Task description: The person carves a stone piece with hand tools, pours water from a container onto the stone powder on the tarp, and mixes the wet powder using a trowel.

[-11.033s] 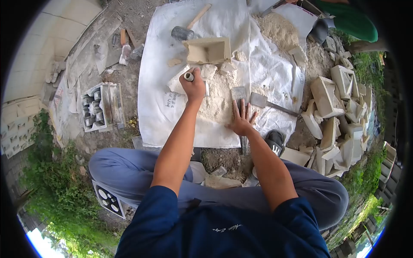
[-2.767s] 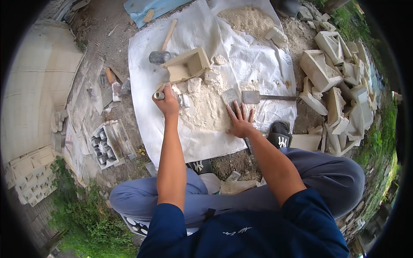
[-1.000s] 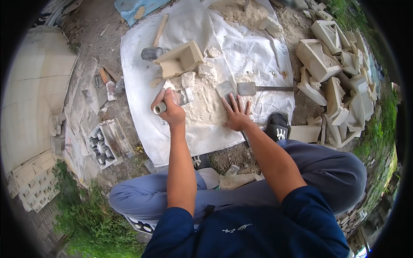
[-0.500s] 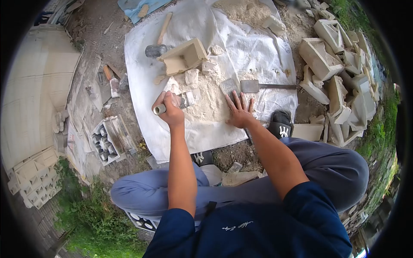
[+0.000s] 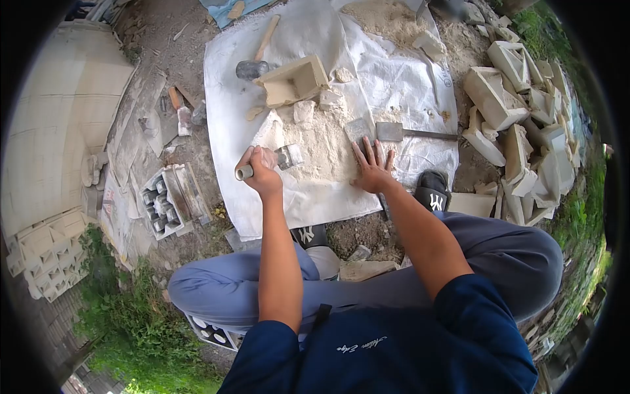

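My left hand [image 5: 264,172] is closed around the pipe-like handle of a hammer [image 5: 290,157], whose metal head lies over pale powder and crumbs [image 5: 325,148] on a white sheet [image 5: 230,125]. Just above that hand is a pale broken chunk [image 5: 268,130]. My right hand [image 5: 374,168] rests with fingers spread at the right edge of the powder, fingertips by a flat grey metal plate [image 5: 357,130]. Beside them lies a flat-headed tool [image 5: 390,132] with a long dark handle. A broken hollow block [image 5: 293,83] sits beyond the powder.
A mallet [image 5: 252,69] lies at the sheet's upper left. Broken blocks [image 5: 492,98] are piled on the right. On the left are a block mould [image 5: 162,205] and a trowel-like tool with an orange handle [image 5: 182,117]. Another powder heap [image 5: 384,20] is at the top.
My left hand and the hammer have shifted and turned, and the pale chunk above them shows more fully. My right hand stays spread in the same place. The whole view has moved slightly.
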A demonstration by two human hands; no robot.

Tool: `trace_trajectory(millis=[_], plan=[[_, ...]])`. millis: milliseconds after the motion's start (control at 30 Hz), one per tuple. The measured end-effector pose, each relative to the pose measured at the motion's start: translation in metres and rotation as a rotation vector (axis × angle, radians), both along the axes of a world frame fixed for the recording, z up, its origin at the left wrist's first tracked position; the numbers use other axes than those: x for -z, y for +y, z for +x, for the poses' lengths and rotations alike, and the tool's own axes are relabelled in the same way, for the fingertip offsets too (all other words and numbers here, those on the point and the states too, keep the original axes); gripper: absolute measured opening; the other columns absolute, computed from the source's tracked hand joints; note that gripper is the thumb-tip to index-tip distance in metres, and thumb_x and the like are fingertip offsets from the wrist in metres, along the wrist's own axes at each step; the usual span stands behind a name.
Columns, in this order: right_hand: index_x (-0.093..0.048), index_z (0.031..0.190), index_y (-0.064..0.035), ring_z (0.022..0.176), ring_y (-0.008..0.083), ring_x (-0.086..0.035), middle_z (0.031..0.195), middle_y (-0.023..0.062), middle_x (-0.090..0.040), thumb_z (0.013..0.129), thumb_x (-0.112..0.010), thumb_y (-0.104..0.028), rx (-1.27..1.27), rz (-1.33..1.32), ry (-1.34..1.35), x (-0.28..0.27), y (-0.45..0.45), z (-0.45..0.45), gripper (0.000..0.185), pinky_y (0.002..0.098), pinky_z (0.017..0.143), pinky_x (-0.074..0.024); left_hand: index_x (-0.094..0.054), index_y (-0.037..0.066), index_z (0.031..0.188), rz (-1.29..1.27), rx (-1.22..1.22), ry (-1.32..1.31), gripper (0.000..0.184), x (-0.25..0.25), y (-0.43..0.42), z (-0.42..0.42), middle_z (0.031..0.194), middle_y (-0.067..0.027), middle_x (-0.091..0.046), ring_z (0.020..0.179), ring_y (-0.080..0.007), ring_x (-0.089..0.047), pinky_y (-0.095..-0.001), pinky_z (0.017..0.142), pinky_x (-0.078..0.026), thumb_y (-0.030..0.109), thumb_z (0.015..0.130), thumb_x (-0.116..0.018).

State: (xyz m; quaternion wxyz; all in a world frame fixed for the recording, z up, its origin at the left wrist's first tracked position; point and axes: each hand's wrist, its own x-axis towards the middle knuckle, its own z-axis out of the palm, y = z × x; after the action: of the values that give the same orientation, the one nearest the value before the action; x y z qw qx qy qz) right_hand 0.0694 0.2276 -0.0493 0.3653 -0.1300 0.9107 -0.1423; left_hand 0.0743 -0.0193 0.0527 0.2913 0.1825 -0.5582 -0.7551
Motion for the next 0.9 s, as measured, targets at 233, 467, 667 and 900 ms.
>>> trace_trajectory(millis=[233, 467, 667, 900], plan=[[0.007, 0.162, -0.0339, 0.156, 0.0331, 0.014, 0.17, 0.0041, 0.015, 0.083, -0.072, -0.053, -0.021, 0.044, -0.05, -0.004, -0.002, -0.005, 0.113, 0.0688, 0.117, 0.0092, -0.035, 0.008, 0.06, -0.352, -0.023, -0.124, 0.035, 0.068, 0.005, -0.006, 0.052, -0.0002, -0.036, 0.044, -0.0131, -0.034, -0.0302, 0.046, -0.027, 0.005, 0.09, -0.052], [0.007, 0.161, -0.0355, 0.156, 0.033, 0.013, 0.17, 0.0039, 0.015, 0.081, -0.074, -0.053, -0.003, 0.007, -0.01, 0.01, 0.001, 0.003, 0.115, 0.0693, 0.117, 0.0089, -0.036, 0.008, 0.06, 0.006, 0.015, 0.04, 0.036, -0.024, 0.0, 0.003, 0.053, -0.0002, -0.035, 0.047, -0.0125, -0.034, -0.0318, 0.048, -0.028, 0.003, 0.09, -0.055], [0.01, 0.161, -0.0322, 0.155, 0.0332, 0.018, 0.169, 0.0058, 0.019, 0.082, -0.073, -0.054, -0.014, 0.016, -0.048, 0.001, 0.0, -0.001, 0.117, 0.0677, 0.117, 0.0114, -0.033, 0.009, 0.062, -0.056, -0.007, -0.005, 0.035, 0.038, 0.001, 0.008, 0.054, 0.0003, -0.035, 0.046, -0.0117, -0.032, -0.0315, 0.049, -0.03, 0.002, 0.09, -0.053], [0.007, 0.162, -0.0354, 0.156, 0.0335, 0.013, 0.17, 0.0043, 0.015, 0.083, -0.073, -0.053, -0.008, 0.026, -0.039, 0.001, -0.001, -0.007, 0.113, 0.069, 0.117, 0.0095, -0.03, 0.011, 0.06, 0.013, -0.049, -0.159, 0.038, 0.01, 0.008, -0.036, 0.052, 0.0016, -0.031, 0.043, -0.0113, -0.028, -0.0307, 0.045, -0.024, 0.006, 0.091, -0.051]])
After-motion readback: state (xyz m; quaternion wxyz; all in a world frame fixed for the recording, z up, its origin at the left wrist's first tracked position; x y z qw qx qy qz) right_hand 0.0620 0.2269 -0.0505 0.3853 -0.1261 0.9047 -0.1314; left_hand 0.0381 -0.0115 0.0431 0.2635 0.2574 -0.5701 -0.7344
